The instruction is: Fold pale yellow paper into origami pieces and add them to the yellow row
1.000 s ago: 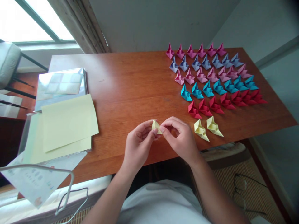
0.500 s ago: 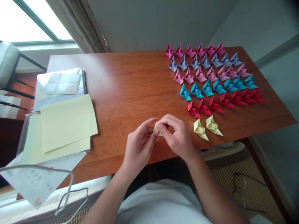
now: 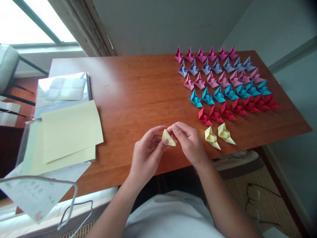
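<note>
Flat yellow sheets (image 3: 70,132) lie left on the grained wooden table (image 3: 133,89). Above its near edge, the left hand (image 3: 146,152) pinches a creased, pale-yellow paper triangle (image 3: 169,138); whether the curled right hand (image 3: 189,143) grips it cannot be told. Pointed folded-paper models (image 3: 230,93) line the table's right side.

the left hand (image 3: 148,152) pinches while the right hand (image 3: 190,144) curls just beside it.

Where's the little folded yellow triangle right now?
In the head view, the triangle is in the fingers of the left hand, beside the right hand and left of the two yellow paper models.
</note>
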A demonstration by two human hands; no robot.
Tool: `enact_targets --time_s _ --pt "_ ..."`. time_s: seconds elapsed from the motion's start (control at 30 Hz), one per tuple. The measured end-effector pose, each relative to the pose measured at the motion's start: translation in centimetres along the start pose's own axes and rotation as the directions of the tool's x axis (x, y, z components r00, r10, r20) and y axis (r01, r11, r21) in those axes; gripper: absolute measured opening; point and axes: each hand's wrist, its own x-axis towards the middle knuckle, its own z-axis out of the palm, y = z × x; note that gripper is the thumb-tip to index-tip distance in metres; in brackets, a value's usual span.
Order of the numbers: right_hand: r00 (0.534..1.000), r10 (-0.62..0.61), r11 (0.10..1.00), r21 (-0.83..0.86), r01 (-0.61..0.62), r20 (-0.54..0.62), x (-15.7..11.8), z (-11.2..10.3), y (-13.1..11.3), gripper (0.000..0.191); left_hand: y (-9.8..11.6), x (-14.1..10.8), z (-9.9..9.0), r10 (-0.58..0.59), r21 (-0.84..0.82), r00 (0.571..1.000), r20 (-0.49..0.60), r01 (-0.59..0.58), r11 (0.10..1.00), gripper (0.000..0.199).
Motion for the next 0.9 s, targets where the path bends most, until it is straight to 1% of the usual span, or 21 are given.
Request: enact_targets --time_s 0.13,0.23,0.3,0.43,0.53,0.6,0.67,0.73,0.8,0.9 --pt "0.996 0.047 0.997 0.051 -0.051 0.071 0.1 -0.2 -0.1 0.025 -0.1 0.0 -0.1 -0.019 -0.015 1.000 0.020 0.019 1.000 0.037" --pt "0.991 0.034 0.999 0.021 -0.037 0.130 0.3 -0.3 -0.2 0.020 -0.1 -0.2 -0.2 -0.023 -0.009 0.999 0.049 0.024 1.000 0.038" --pt "0.989 0.012 1.000 0.007 -0.013 0.147 0.5 -0.2 0.0 0.018 -0.1 -0.3 -0.2 -0.021 -0.001 0.997 0.070 0.022 1.000 0.039" --pt "0.993 -0.021 0.999 0.040 0.016 0.116 0.9 0.1 0.5 0.020 -0.3 -0.2 -0.3 -0.017 0.013 0.997 0.080 0.016 1.000 0.038" --pt "0.995 0.016 0.998 0.058 -0.022 0.102 0.9 0.0 0.8 0.020 -0.2 0.1 -0.5 -0.025 0.005 0.999 0.043 0.025 1.000 0.034" --pt "0.994 0.049 0.997 0.059 -0.055 0.097 0.8 -0.2 0.7 0.025 0.0 0.3 -0.6 -0.036 -0.020 0.999 0.009 0.036 0.999 0.026" --pt "0.994 0.052 0.998 0.030 -0.055 0.094 0.5 -0.5 0.6 0.032 0.3 0.4 -0.6 -0.042 -0.049 0.999 -0.025 0.041 0.998 0.021" --pt "0.993 0.028 0.999 -0.035 -0.024 0.113 0.1 -0.7 0.3 0.032 0.5 0.5 -0.5 -0.044 -0.073 0.997 -0.056 0.039 0.997 0.021" --pt "0.991 -0.002 0.993 -0.117 0.018 0.135 -0.2 -0.9 -0.1 0.024 0.7 0.4 -0.3 -0.046 -0.089 0.996 -0.081 0.039 0.995 0.023" --pt "0.990 -0.057 0.972 -0.221 0.084 0.126 -0.6 -0.9 -0.5 0.014 0.7 0.3 0.0 -0.050 -0.093 0.994 -0.098 0.041 0.995 0.024"
